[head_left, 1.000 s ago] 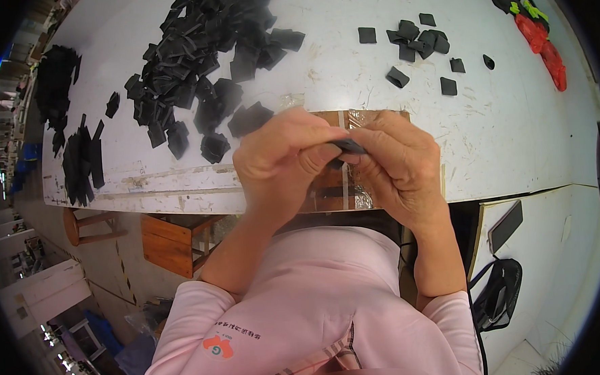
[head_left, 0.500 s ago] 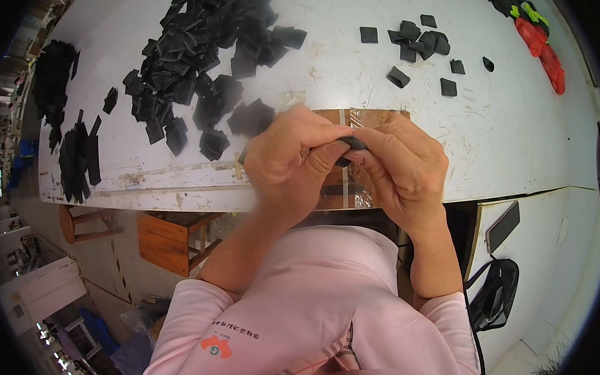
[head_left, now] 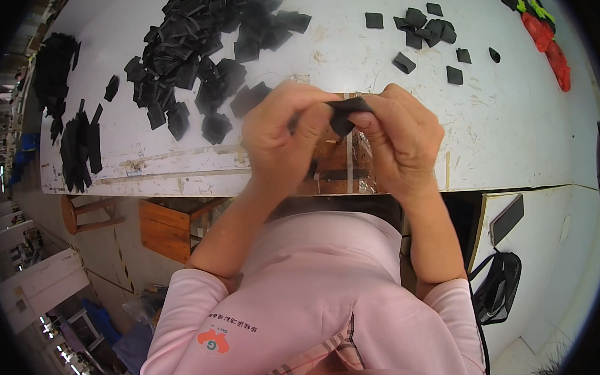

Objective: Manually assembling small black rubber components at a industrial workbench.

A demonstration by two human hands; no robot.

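Between my two hands, above the table's near edge, a small black fabric piece (head_left: 343, 112) is stretched out. My left hand (head_left: 284, 124) pinches its left end, with thumb and fingers closed. Its right end is gripped by the thumb and forefinger of my right hand (head_left: 405, 131). The piece looks partly folded, with a flap hanging down in the middle. Below it a brown taped board (head_left: 336, 165) lies at the table edge. Beyond my left hand spreads a large heap of similar black fabric pieces (head_left: 191, 50).
Several finished-looking black squares (head_left: 424, 28) lie at the far right. Stacked black strips (head_left: 77, 151) rest on the left of the white table (head_left: 500, 129). Red and black cloth bundles (head_left: 543, 42) are at the far right edge. A wooden stool (head_left: 166, 228) stands below the table, left of me.
Both hands have moved up slightly and apart. The black fabric piece, mostly hidden and bunched between the fingers before, now shows more of itself, spread out between them.
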